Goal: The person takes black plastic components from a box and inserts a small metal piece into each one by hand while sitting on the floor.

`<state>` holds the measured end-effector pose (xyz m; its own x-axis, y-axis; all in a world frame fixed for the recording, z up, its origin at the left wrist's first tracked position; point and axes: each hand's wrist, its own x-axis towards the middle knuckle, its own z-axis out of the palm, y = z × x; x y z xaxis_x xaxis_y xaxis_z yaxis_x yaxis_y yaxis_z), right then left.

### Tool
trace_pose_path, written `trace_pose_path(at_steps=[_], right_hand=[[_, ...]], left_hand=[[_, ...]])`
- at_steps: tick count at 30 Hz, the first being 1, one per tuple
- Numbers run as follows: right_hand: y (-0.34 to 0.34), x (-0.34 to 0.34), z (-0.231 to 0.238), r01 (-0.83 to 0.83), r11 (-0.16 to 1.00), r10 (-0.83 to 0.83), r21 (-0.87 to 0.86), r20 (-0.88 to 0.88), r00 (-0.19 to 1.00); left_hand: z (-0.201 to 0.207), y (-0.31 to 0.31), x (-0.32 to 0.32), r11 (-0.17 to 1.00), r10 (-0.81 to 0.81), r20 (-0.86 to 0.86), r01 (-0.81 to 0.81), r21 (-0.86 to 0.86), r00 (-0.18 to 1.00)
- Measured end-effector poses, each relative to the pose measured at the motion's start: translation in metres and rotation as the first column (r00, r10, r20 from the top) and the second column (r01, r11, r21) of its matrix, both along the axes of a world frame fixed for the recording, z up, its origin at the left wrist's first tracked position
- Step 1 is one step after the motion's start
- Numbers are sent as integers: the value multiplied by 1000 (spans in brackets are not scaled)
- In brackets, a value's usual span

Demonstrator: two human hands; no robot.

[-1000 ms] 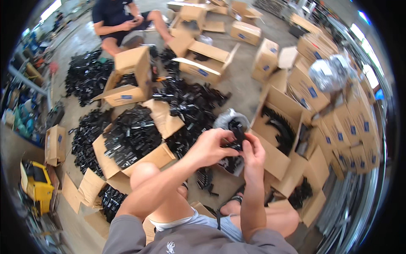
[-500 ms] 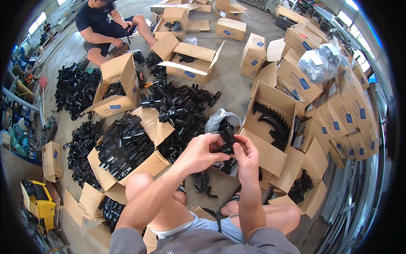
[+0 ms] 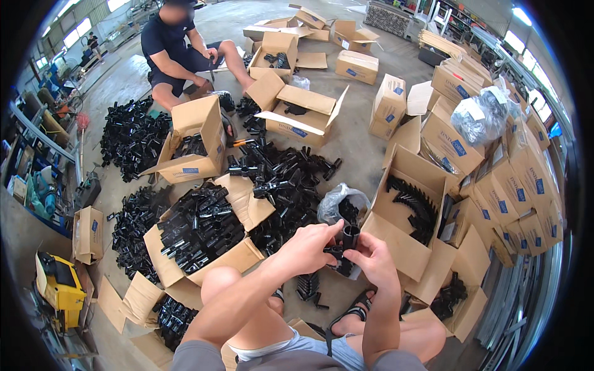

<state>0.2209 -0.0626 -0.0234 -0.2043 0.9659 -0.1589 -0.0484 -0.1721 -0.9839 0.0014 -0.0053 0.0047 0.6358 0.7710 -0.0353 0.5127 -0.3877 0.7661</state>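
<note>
Boxes left of the fitting (image 3: 348, 240) differ: one (image 3: 201, 232) looks packed with black parts, while a loose pile (image 3: 284, 185) lies on the floor beyond, so much seems left. Left hand (image 3: 307, 247) and right hand (image 3: 369, 260) both pinch the fitting, held above the sandals (image 3: 349, 312).

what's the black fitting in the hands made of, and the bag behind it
Fitting: probably moulded plastic, matte black with a dull sheen, though coated metal can't be ruled out. Bag: thin clear plastic film, crinkled, glossy and see-through.
</note>
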Motion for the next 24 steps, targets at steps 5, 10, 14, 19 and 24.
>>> trace_pose_path(at_steps=[5,10,14,19,24], right_hand=[[-3,-8,1,95,993,-95,62,-3,995],[-3,-17,-1,394,918,-375,-38,-401,836],[-2,-39,-8,473,880,-442,-55,-461,769],[-11,-58,-9,498,859,-478,-114,-526,703],[-5,-56,1,452,889,-424,-75,-506,751]], left_hand=[[21,5,-6,994,83,122,-74,-77,989],[3,6,9,918,352,492,-190,-348,796],[8,-8,27,815,442,550,-61,-577,709],[1,-20,37,839,504,680,-113,-532,533],[0,-9,35,847,486,657,-126,-516,576]])
